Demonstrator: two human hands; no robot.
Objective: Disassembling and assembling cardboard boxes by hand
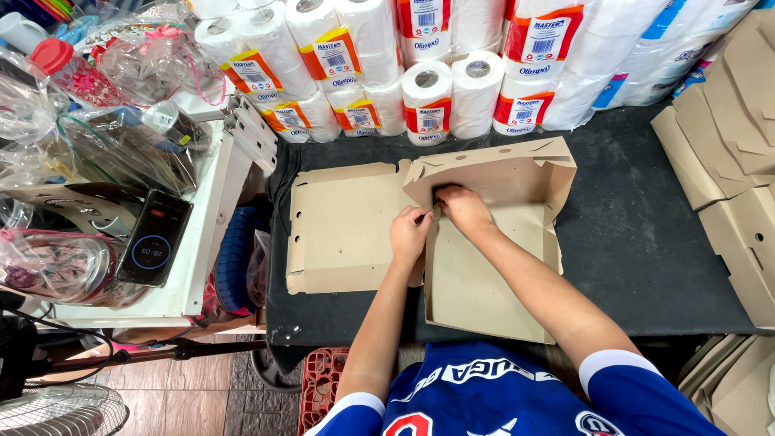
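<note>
Both hands meet over a flat brown cardboard box blank (pixel 484 266) that lies on a dark table top (pixel 646 234). The left hand (pixel 410 232) has its fingers curled in and pinched on a cardboard edge at the middle of the blank, where a raised side panel (pixel 484 173) begins. The right hand (pixel 462 206), just beside it and slightly farther from the person, presses its bent fingertips on the same fold, knuckles up; the two hands almost touch. Beyond the fingers the panel stands up with notched tabs along its top. To the left of the fingers a second flat section of the cardboard (pixel 347 230) lies open on the table. Farther beyond, past the panel, stand stacked rolls of white paper (pixel 436 89) in clear wrap. Well to the right of the fingers lie more folded brown boxes (pixel 743 202). Far to the left, on a white shelf (pixel 202 234), a dark phone (pixel 152 240) rests among clear plastic bags (pixel 97 121).
</note>
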